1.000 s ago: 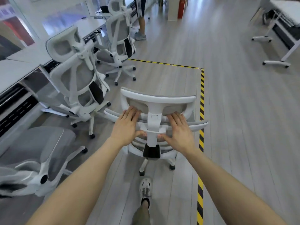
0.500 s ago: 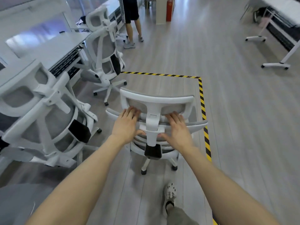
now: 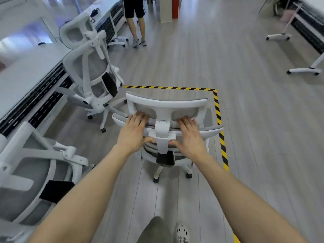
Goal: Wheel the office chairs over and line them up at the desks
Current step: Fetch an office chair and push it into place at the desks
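- Grey plank floor (image 3: 245,120) runs the length of the room, with a wide bare lane to the right of the yellow-and-black tape (image 3: 218,118) and on past its far corner.
- That tape marks two edges: one strip running away along the floor, one turning left at the corner toward the desks (image 3: 26,79).
- The pushed chair (image 3: 166,104) stands just left of the long strip, inside the corner, its back toward the person and its casters on the floor.
- Left hand (image 3: 134,133) lies flat on the top rail of the chair's back, left of the centre post, fingers spread over the edge, thumb below; it presses rather than wraps.
- Right hand (image 3: 190,136) does the same right of the post, fingers over the rail, thumb tucked in toward the post.
- Three chairs show: the pushed one, a second chair (image 3: 91,74) left of the tape corner and tucked at the desks, and a third chair (image 3: 35,172) nearest, at the left edge, only partly in view.
- The gap between the second chair's base and the pushed chair is narrow.
- Beyond the tape corner a bystander (image 3: 135,20) stands by the desks, seen from the waist down.
- Far right of the tape, another table (image 3: 305,50) on white feet stands well apart.
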A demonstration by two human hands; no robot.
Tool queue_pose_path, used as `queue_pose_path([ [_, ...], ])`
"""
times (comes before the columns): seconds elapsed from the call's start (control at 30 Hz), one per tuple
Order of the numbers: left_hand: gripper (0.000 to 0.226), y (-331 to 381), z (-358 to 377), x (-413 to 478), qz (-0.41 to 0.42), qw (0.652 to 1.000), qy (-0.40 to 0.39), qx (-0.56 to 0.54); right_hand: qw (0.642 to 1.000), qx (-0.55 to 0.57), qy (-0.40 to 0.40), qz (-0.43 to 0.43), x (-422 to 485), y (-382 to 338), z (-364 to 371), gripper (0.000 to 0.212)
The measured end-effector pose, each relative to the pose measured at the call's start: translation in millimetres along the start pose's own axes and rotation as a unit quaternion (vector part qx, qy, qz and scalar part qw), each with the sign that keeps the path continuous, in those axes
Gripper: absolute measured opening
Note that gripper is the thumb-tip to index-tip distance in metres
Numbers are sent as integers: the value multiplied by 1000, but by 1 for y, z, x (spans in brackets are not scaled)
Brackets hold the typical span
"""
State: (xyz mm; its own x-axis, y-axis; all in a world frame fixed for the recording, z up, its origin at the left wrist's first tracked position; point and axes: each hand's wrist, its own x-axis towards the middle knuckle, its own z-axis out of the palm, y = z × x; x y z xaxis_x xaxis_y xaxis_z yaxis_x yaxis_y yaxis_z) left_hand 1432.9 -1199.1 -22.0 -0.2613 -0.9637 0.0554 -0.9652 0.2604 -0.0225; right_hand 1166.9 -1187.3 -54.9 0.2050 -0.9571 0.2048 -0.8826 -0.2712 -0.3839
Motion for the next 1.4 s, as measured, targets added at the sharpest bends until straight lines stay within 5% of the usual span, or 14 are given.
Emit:
queue_pose_path([
  [0.63, 107, -53, 17, 336, 70, 997, 6, 13, 989, -84, -93, 81, 303, 100, -18, 101],
  [0.8, 78, -57, -2, 379, 96, 994, -36, -22, 973, -152, -137, 110, 338, 101, -42, 73],
  [0.9, 51, -41, -17, 378, 126, 991, -33, -35, 969, -120, -135, 170, 318, 111, -57, 59],
  [1.1, 42, 41, -25, 365, 249, 964, -91, 8, 938, -75, -128, 313, 198, 145, -83, 56],
  [1.4, 49, 288, -19, 273, 507, 844, -159, 74, 827, -56, -50, 557, -98, 170, -123, 62],
])
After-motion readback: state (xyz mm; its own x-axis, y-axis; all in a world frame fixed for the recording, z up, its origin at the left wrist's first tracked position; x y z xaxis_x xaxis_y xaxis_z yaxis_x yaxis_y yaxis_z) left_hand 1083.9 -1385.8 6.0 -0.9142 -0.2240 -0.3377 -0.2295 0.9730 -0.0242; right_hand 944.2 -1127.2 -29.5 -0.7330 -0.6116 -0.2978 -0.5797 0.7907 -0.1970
